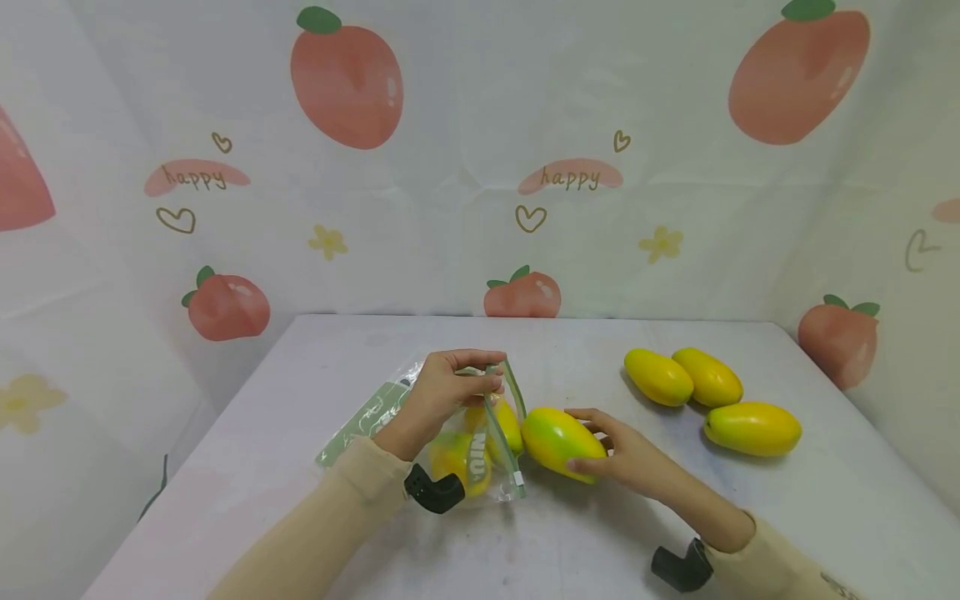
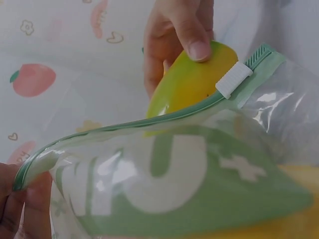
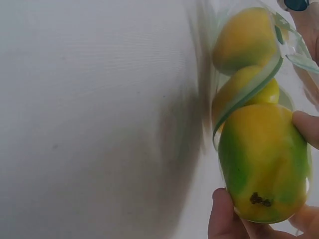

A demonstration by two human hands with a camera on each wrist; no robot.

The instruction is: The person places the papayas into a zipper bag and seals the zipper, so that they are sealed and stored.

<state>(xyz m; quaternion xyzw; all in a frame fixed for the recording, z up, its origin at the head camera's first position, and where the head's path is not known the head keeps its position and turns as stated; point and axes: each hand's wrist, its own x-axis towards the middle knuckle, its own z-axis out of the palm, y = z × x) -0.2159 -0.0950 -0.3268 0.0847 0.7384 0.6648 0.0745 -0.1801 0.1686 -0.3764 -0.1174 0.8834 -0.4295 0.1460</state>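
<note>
My left hand (image 1: 441,390) pinches the top edge of a clear zip bag (image 1: 367,423) with green print, and its mouth gapes toward the right. Two yellow-green mangoes (image 1: 455,460) lie inside the bag. In my right hand (image 1: 633,457) is another mango (image 1: 561,442), gripped between thumb and fingers with its far end at the bag's mouth. The left wrist view shows this mango (image 2: 194,82) behind the green zip strip, near the white slider (image 2: 234,79). From the right wrist, the held mango (image 3: 264,164) lines up with the bagged ones.
On the right of the white table (image 1: 570,550) lie three more mangoes (image 1: 753,429), grouped close together. A white cloth (image 1: 450,192) printed with peaches and flowers hangs behind the table and along its sides. Dark wrist cameras (image 1: 682,567) sit on both forearms.
</note>
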